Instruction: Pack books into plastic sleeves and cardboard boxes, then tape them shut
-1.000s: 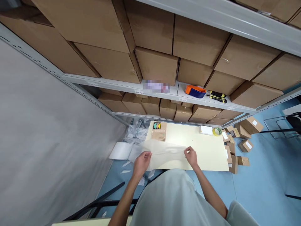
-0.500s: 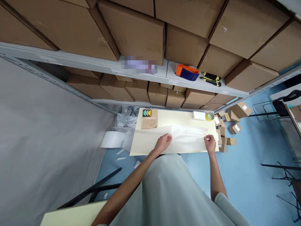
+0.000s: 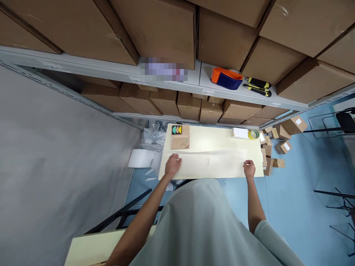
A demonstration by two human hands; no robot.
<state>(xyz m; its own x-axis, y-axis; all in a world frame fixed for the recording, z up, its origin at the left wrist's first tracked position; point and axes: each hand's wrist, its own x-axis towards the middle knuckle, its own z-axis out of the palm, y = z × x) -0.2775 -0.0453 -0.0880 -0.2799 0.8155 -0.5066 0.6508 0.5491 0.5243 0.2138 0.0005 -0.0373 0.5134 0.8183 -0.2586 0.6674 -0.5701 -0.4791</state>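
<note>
A long white sheet of thin packing material [image 3: 210, 164] lies across the pale yellow table [image 3: 213, 142], stretched fairly flat between my hands. At its right end, my right hand [image 3: 249, 169] pinches the sheet's edge between thumb and fingers. My left hand [image 3: 172, 165] rests on the left part of the sheet, its fingers loosely bent and the thumb apart. Just behind that hand lies a small brown cardboard box [image 3: 180, 142] with a colourful printed label. Beyond the table's left end, a white roll or curved length of the same-looking material [image 3: 141, 158] hangs low.
A white box [image 3: 240, 133] and a tape roll [image 3: 253, 134] stand at the table's back right. Shelves of cardboard boxes [image 3: 226, 40] rise behind, holding an orange-and-blue tape dispenser [image 3: 226, 78] and cutter knives [image 3: 257, 87]. Small parcels [image 3: 283, 147] lie on the floor at right.
My left hand has moved left along the sheet, away from the middle. The sheet, raised and wrinkled before, now lies flatter. My right hand keeps its pinch at the right end.
</note>
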